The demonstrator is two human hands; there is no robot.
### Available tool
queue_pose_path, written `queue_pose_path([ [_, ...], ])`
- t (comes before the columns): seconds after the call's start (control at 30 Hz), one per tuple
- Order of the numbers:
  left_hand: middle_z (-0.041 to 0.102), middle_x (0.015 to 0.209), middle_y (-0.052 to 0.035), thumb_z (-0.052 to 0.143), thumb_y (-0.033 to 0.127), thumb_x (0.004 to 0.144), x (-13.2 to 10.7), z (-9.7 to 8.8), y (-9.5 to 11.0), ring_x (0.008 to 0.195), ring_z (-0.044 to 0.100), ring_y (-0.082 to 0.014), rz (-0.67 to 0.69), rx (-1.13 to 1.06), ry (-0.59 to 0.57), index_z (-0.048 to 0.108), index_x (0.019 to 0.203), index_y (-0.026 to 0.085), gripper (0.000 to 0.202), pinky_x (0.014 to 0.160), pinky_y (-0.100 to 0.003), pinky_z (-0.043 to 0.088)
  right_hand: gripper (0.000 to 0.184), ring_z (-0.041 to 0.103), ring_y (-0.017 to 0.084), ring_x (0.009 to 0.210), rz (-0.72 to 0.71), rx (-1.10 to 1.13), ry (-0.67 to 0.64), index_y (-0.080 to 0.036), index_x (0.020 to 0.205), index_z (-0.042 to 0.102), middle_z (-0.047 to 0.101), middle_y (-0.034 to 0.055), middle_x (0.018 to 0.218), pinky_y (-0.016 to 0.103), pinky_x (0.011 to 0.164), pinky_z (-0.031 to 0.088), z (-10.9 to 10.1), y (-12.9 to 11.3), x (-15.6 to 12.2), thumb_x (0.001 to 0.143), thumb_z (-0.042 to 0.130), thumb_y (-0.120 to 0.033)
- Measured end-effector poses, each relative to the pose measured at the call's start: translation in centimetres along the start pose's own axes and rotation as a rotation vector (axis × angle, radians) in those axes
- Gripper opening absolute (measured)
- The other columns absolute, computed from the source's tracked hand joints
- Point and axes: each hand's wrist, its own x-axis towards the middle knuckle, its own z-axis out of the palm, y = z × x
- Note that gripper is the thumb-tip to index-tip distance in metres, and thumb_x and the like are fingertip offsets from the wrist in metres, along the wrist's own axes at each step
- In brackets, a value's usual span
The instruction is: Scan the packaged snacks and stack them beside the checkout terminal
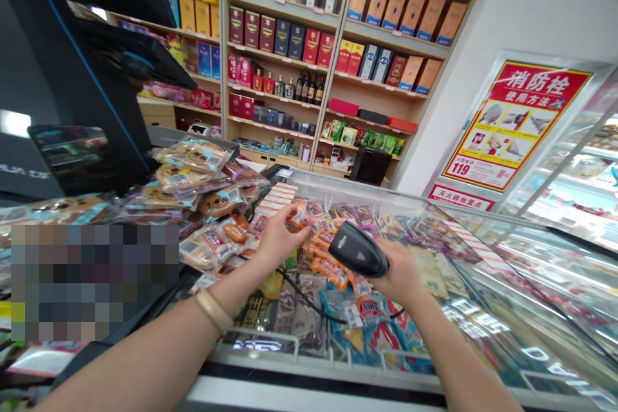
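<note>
My right hand (400, 273) is closed around a black handheld barcode scanner (358, 248), whose cord runs down to the left over the glass. My left hand (279, 236) pinches a small orange snack packet (300, 215) just left of the scanner's head. A gold bracelet (214, 309) sits on my left wrist. Both hands hover above the glass lid of a chest freezer (473, 251), on which several small orange packets (326, 257) lie.
A pile of vacuum-packed snacks (203, 187) lies to the left beside a black checkout terminal (72, 96). Shelves of boxed goods and bottles (309, 45) fill the back wall. A red fire-hydrant poster (516, 122) hangs at the right, next to a glass-fronted cooler (579, 180).
</note>
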Motion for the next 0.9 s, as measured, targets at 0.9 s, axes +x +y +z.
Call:
queue_pose_path([
  [0.9, 0.062, 0.115, -0.0135, 0.041, 0.013, 0.087, 1.2, -3.5, 0.2, 0.103, 0.058, -0.0279, 0.144, 1.008, -0.086, 0.06, 0.127, 0.022, 0.045, 0.086, -0.041, 0.045, 0.02, 0.061, 0.018, 0.062, -0.023, 0.034, 0.058, -0.021, 0.083, 0.061, 0.064, 0.0034, 0.07, 0.028, 0.056, 0.045, -0.1, -0.7, 0.3, 0.082, 0.059, -0.041],
])
